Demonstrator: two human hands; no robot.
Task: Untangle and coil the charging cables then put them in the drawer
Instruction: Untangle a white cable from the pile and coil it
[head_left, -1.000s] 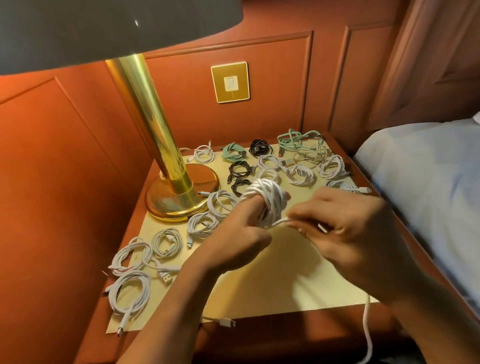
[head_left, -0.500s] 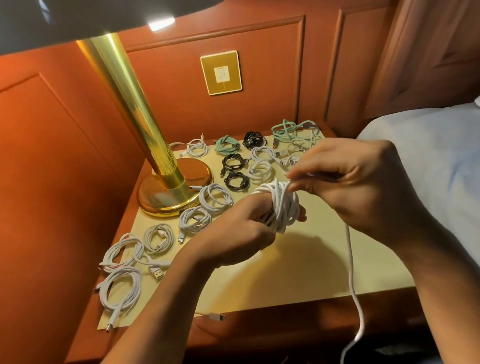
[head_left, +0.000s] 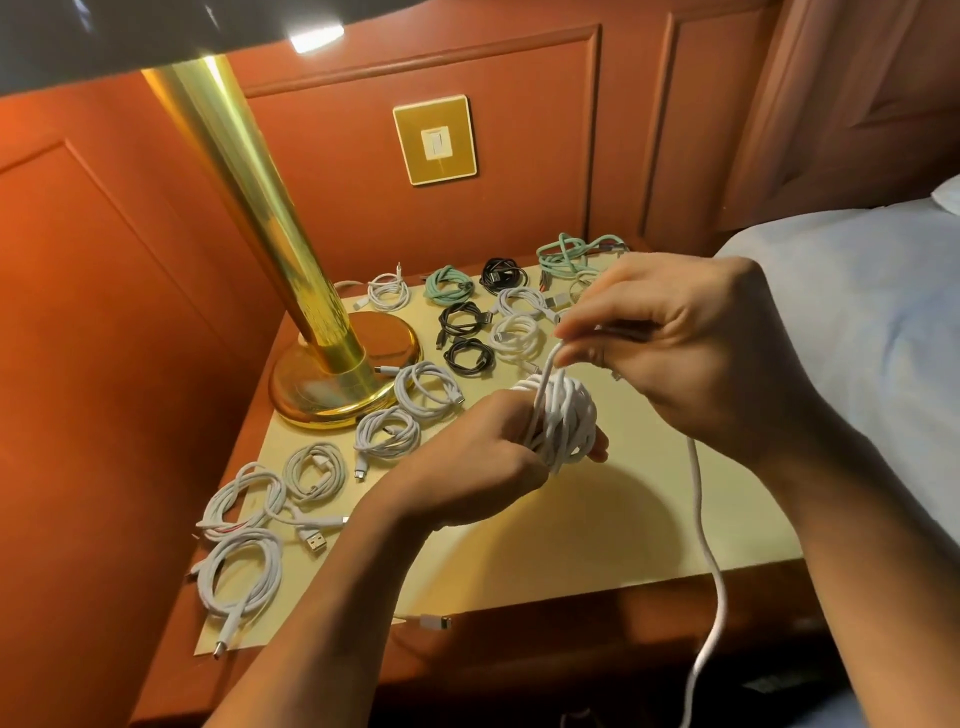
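Left hand (head_left: 467, 470) fingers clamp the white cable coil (head_left: 566, 415); right hand (head_left: 675, 353) fingers pinch its strand (head_left: 698, 499), trailing over the desk's (head_left: 597, 540) near edge.

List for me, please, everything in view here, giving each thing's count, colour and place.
Nightstand: one, red-brown wood, centre.
Mat: one, cream, on the nightstand.
Lamp: one, brass, back left of the mat.
White cable: one, white, partly wound, held above the mat, tail hanging past the front edge.
White coils: at least eight, white, left and back of the mat; some may be hidden.
Black coils: three, black, back middle.
Mint cables: two bundles, mint green, back edge.
Switch plate: one, gold, wall.
Bed: one, white sheet, right.
Left hand: one, holds the wound loops.
Right hand: one, pinches the cable above them.
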